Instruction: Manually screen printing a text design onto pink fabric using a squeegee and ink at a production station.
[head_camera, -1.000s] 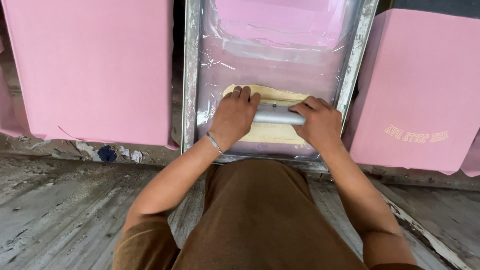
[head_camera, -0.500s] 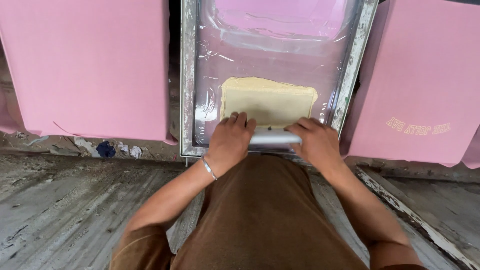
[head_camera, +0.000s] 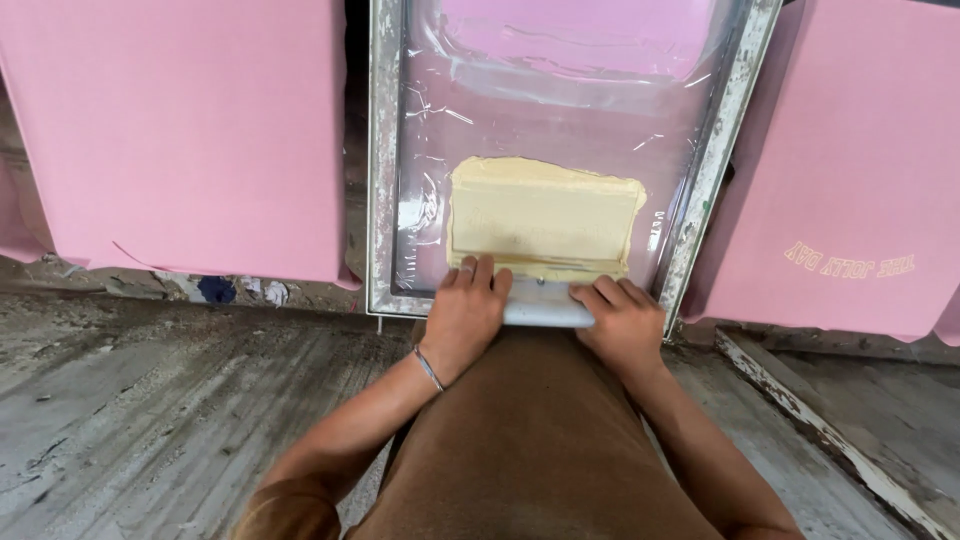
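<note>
Head view: both hands clamp a long grey metal-handled squeegee (head_camera: 545, 303) at the near edge of a rectangular metal-framed printing screen (head_camera: 384, 170). The left hand (head_camera: 465, 315) presses its fingers over the bar's left end; the right hand (head_camera: 622, 325) curls over the right end. Just beyond lies a smooth rectangular patch of pale yellow ink (head_camera: 543, 215) on glossy mesh. Matte pink fabric panels (head_camera: 190, 130) flank the frame.

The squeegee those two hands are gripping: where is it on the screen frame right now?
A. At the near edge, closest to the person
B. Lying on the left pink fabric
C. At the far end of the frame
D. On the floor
A: both the left hand and right hand grip the squeegee at the near edge of the screen frame, with the pale yellow ink spread beyond it.
</note>
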